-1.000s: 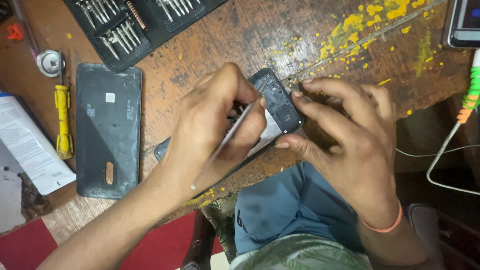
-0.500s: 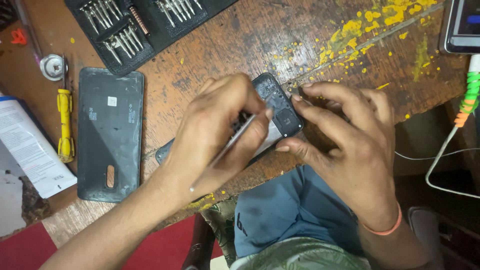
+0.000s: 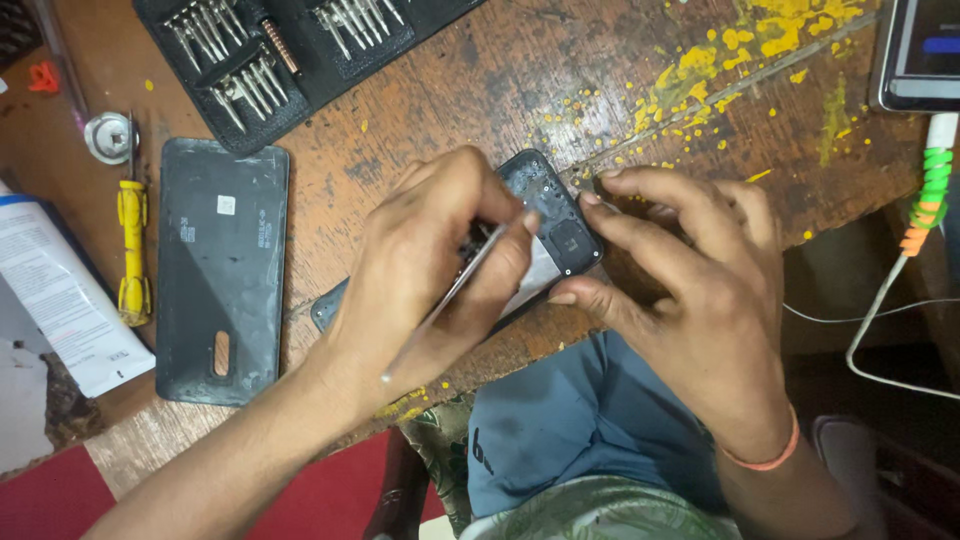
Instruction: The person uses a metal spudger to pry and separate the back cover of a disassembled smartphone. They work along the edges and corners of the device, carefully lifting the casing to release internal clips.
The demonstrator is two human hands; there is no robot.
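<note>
An opened black phone (image 3: 556, 222) without its back lies at the front edge of the wooden table (image 3: 470, 95), its inner parts showing. My left hand (image 3: 425, 270) covers its lower half and holds a thin metal tool (image 3: 450, 300), the tip resting on the phone's inside near the middle. My right hand (image 3: 690, 290), an orange band on the wrist, steadies the phone's upper end with fingertips on its top and side edges.
The removed black back cover (image 3: 220, 270) lies at the left, beside a yellow screwdriver (image 3: 130, 250) and a printed paper (image 3: 60, 290). A black case of screwdriver bits (image 3: 290, 50) lies at the back. Another device (image 3: 920, 50) and a white cable (image 3: 925, 200) are at the right.
My left hand has shifted a little over the phone and the metal tool's tip has moved slightly. My right hand keeps its hold on the phone's upper end.
</note>
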